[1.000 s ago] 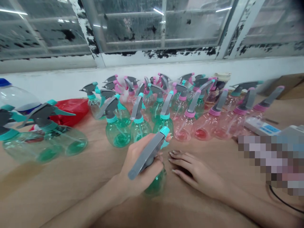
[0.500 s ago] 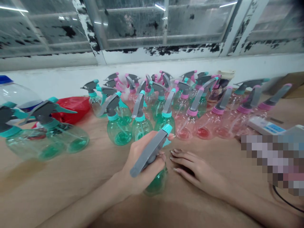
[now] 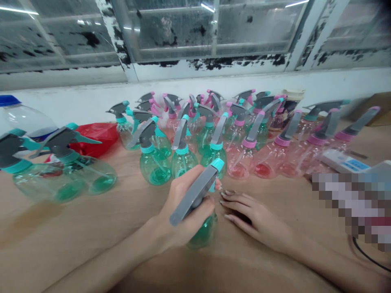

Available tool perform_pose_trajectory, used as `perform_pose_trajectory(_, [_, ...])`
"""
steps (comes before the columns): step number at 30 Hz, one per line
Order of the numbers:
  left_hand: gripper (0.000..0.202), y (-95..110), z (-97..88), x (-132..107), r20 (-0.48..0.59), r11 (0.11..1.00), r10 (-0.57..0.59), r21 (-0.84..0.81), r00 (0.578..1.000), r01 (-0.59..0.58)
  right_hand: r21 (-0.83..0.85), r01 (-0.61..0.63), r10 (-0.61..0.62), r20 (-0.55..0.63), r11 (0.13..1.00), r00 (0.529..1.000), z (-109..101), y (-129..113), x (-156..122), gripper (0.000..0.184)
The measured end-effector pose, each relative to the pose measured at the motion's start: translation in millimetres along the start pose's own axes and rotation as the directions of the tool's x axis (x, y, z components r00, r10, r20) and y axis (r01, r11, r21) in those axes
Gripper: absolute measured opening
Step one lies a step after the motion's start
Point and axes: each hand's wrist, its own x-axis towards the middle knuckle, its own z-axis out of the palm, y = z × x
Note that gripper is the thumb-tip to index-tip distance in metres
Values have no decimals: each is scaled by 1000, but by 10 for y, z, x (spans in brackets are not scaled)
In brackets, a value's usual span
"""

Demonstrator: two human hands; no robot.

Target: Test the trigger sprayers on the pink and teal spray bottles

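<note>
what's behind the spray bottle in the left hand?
Three green bottles stand in a row behind the held spray bottle, with more bottles farther back. The left hand hides some of the middle green one's lower body; nearer bottles cover much of those behind.

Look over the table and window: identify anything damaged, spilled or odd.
The window frame looks damaged: dark, ragged patches break its white surface. On the table at left, a brownish patch stands out; stain or spill, I cannot tell.

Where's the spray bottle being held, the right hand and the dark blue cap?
Held spray bottle (image 3: 197, 192): head view, grey spray head.
Right hand (image 3: 254, 211): head view, its back.
Dark blue cap (image 3: 9, 100): head view, its side.
</note>
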Motion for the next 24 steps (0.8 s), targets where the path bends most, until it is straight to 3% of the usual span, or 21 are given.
perform_pose_trajectory(4, [14, -10, 3, 7, -14, 1000, 13, -14, 1000, -13, -9, -8, 8, 15, 1000, 1000, -5, 1, -1, 34])
perform_pose_trajectory(12, [36, 32, 36, -4, -40, 999, -39, 31, 998, 40, 2, -19, 19, 17, 1000, 1000, -5, -4, 4, 34])
perform_pose_trajectory(24, [30, 86, 60, -56, -72, 998, -27, 57, 997, 31, -9, -25, 25, 39, 1000, 999, -9, 1, 1, 35])
